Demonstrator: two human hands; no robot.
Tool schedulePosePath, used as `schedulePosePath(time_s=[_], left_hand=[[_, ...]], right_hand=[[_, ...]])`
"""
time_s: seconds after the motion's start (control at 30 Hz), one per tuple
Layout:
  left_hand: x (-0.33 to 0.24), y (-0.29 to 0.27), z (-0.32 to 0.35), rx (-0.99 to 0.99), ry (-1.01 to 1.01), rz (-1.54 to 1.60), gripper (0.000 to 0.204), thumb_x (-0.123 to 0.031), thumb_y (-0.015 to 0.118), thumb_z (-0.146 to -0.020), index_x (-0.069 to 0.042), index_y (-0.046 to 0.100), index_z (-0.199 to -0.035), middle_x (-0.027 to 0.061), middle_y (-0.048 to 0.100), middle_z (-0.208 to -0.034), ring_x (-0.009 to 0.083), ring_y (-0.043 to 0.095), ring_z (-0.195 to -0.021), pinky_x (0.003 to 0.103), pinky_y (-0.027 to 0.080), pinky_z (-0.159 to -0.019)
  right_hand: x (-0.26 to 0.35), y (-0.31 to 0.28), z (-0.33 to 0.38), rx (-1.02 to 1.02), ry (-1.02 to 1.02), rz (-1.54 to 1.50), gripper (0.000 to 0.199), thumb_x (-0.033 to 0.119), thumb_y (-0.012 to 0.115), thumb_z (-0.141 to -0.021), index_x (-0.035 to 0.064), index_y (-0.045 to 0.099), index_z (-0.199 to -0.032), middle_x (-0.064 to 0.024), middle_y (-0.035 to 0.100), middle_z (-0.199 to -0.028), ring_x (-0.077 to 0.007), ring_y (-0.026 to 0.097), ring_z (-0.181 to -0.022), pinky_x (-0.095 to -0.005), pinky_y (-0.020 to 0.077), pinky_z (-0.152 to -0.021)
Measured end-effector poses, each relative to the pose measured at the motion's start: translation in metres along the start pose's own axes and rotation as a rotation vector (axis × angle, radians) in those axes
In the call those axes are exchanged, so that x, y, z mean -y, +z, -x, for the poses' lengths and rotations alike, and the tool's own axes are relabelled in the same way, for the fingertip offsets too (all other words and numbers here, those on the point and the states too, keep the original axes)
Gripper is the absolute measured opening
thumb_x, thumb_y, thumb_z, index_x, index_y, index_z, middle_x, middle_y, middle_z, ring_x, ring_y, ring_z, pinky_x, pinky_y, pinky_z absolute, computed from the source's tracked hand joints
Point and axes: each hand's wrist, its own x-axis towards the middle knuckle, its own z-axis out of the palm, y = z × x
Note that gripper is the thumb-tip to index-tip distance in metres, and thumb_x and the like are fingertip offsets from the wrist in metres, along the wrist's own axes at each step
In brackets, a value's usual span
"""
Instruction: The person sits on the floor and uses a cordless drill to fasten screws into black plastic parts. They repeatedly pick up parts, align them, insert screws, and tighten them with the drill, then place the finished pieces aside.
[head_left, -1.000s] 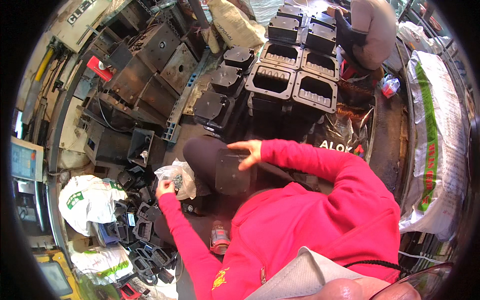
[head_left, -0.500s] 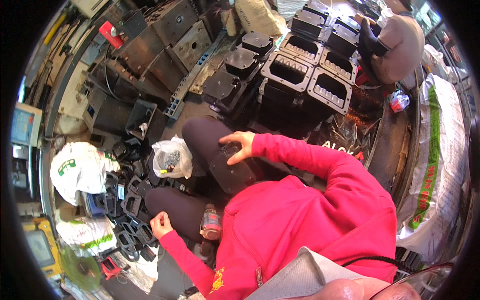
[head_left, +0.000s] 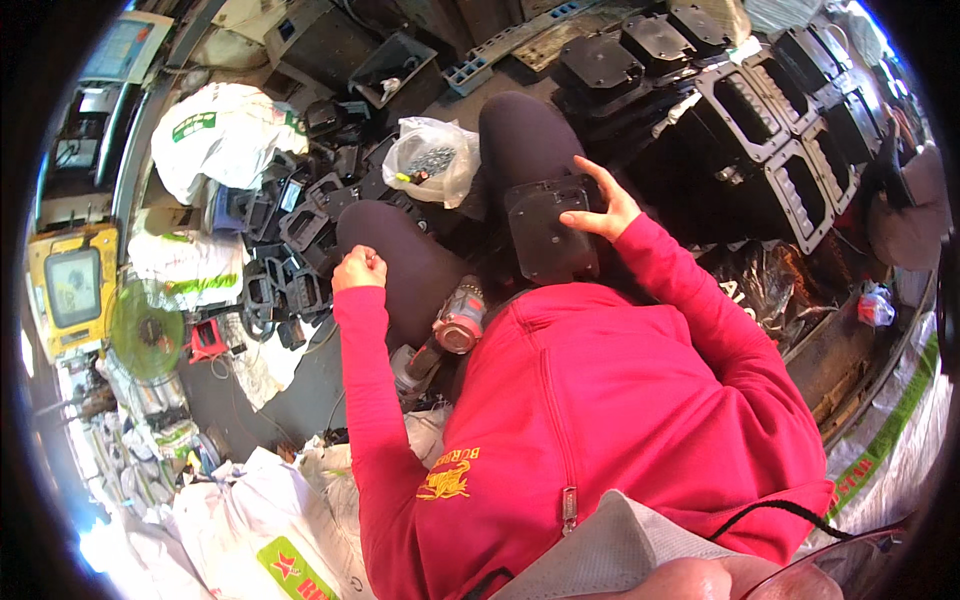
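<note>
A black box (head_left: 545, 235) with a flat, cut-cornered lid rests on my lap, against my right thigh. My right hand (head_left: 607, 207) holds it at the right edge, thumb on the lid and index finger stretched past the far corner; the other fingers are hidden. Over my left knee, my left hand (head_left: 360, 270) is closed with its fingertips together, and whatever it may pinch is too small to make out. A grey and red cordless drill (head_left: 460, 318) lies between my left thigh and my body. Beyond my knees stands a clear plastic bag (head_left: 440, 165) of small metal screws.
Several black frames (head_left: 300, 225) are heaped at the left beside white sacks (head_left: 225, 140). Similar black boxes (head_left: 600, 62) and open-topped housings (head_left: 745, 115) stand at the far right. Another person (head_left: 905, 205) crouches at the right edge. A blue-grey rail (head_left: 510, 45) lies at the back.
The view has swung to the right, so the scene sits differently. My right hand has slid from the lid's far part to the right edge of the box. My left hand stays closed.
</note>
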Motion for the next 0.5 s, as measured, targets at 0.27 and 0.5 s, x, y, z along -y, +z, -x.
schedulePosePath(time_s=[0.27, 0.5], left_hand=[[-0.142, -0.009, -0.063, 0.894, 0.385, 0.970, 0.016, -0.010, 0.066, -0.087, 0.000, 0.068, -0.099, 0.0076, 0.069, -0.093, 0.0127, 0.064, -0.084, 0.025, 0.051, -0.077], [-0.205, 0.049, -0.080, 1.081, 0.294, 1.007, 0.020, -0.011, 0.072, -0.083, -0.002, 0.070, -0.100, 0.0055, 0.070, -0.096, 0.0120, 0.063, -0.092, 0.026, 0.049, -0.086]], right_hand=[[0.021, 0.004, -0.004, 0.119, 0.005, -0.007, 0.079, 0.030, 0.082, -0.069, 0.0116, 0.046, -0.138, -0.0131, 0.055, -0.131, -0.0233, 0.049, -0.124, -0.0352, 0.0373, -0.104], [0.021, 0.007, -0.003, 0.046, 0.043, 0.026, 0.080, 0.032, 0.082, -0.068, 0.0109, 0.047, -0.137, -0.0149, 0.055, -0.130, -0.0246, 0.051, -0.122, -0.0355, 0.0401, -0.101]])
